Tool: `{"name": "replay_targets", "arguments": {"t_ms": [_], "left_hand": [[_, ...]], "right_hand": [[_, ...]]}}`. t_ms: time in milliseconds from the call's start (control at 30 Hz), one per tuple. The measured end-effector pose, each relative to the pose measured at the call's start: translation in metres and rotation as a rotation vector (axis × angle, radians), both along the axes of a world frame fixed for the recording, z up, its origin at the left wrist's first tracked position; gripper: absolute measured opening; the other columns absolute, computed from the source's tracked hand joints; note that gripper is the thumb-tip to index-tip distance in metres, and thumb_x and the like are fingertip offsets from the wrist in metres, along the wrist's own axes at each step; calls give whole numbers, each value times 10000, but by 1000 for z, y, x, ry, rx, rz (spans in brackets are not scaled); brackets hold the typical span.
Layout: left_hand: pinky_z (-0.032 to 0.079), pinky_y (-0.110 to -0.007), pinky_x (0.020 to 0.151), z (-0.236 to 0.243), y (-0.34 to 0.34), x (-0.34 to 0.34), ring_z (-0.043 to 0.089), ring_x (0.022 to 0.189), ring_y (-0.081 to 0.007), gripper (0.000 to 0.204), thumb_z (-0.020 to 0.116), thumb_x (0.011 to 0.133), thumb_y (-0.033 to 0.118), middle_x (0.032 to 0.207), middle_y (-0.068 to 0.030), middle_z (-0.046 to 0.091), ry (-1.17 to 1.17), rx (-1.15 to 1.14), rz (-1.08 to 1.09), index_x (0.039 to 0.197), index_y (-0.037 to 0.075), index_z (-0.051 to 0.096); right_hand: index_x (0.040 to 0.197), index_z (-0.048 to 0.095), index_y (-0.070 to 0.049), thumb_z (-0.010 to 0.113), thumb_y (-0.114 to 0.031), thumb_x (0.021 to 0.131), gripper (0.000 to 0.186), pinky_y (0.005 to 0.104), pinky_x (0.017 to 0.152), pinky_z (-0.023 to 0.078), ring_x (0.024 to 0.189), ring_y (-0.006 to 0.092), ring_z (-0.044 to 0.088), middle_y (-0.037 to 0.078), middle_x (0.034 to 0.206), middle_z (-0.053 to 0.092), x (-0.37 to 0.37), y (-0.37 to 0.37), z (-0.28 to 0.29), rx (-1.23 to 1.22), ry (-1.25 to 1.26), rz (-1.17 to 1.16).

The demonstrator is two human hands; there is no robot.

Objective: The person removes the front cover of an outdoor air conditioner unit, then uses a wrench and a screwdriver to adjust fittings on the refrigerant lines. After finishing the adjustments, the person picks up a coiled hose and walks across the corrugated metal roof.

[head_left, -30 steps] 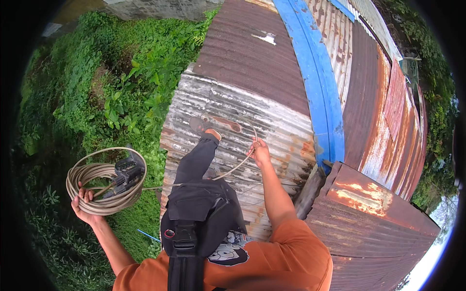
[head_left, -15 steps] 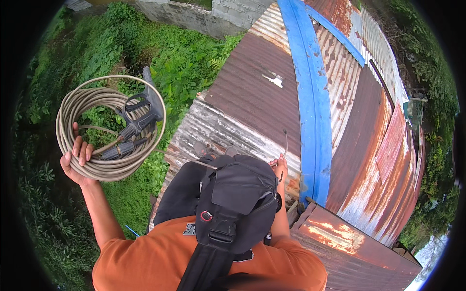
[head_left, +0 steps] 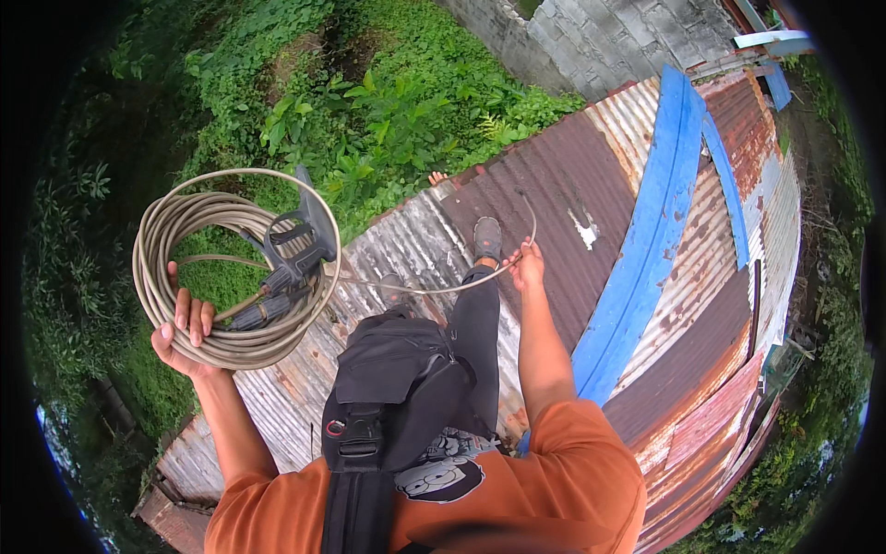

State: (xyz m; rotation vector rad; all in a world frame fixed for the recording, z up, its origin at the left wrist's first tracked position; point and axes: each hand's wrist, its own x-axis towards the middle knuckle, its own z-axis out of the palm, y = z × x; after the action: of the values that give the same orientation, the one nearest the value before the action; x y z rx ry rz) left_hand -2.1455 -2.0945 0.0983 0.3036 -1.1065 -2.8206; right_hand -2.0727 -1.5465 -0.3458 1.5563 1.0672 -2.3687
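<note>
My left hand [head_left: 196,325] is closed around the lower left of a coiled beige hose [head_left: 152,245], holding it up over the greenery and the roof's edge. Tucked against the coil is a black pressure-washer spray gun [head_left: 318,231], its nozzle end turned upward. From the coil a single loose length of hose [head_left: 443,291] runs to my right hand [head_left: 528,268]. The right fingers pinch this length near its free end, which curves up past the hand over the brown roofing. A black bag [head_left: 392,369] hangs on my chest.
I stand on a rusty corrugated metal roof [head_left: 406,235] crossed by a blue metal strip [head_left: 651,249]. Another person's fingers [head_left: 437,177] grip its far edge. Dense green plants [head_left: 378,120] grow beyond, beside a grey block wall [head_left: 628,42].
My view has swung left. My right arm, partly behind the bag before, now reaches forward with the hose end, and the loose length shows. Another person's fingers now show at the roof edge.
</note>
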Motion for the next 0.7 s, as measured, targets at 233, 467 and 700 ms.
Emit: {"name": "replay_targets", "arguments": {"t_ms": [233, 467, 700], "left_hand": [[507, -307, 597, -86, 17, 5, 580, 542, -174, 1021, 671, 818, 101, 779, -54, 570, 71, 53, 138, 1710, -66, 205], [504, -332, 615, -260, 50, -48, 580, 536, -171, 962, 688, 784, 122, 767, -43, 573, 118, 137, 353, 1655, -86, 337], [499, -333, 642, -354, 30, -54, 603, 549, -176, 1030, 711, 763, 126, 776, -33, 582, 213, 215, 277, 1680, -78, 286]], "right_hand": [[1178, 674, -58, 644, -104, 1077, 115, 463, 828, 653, 797, 224, 661, 80, 913, 646, -188, -33, -97, -322, -11, 220], [1294, 628, -50, 680, -162, 1077, 250, 555, 975, 644, 932, 263, 722, 59, 952, 681, -244, -130, -173, -241, 66, 446], [1355, 521, -96, 603, -123, 1113, 256, 605, 1028, 632, 978, 289, 700, 74, 999, 654, -232, -176, -262, -411, 31, 663]]}}
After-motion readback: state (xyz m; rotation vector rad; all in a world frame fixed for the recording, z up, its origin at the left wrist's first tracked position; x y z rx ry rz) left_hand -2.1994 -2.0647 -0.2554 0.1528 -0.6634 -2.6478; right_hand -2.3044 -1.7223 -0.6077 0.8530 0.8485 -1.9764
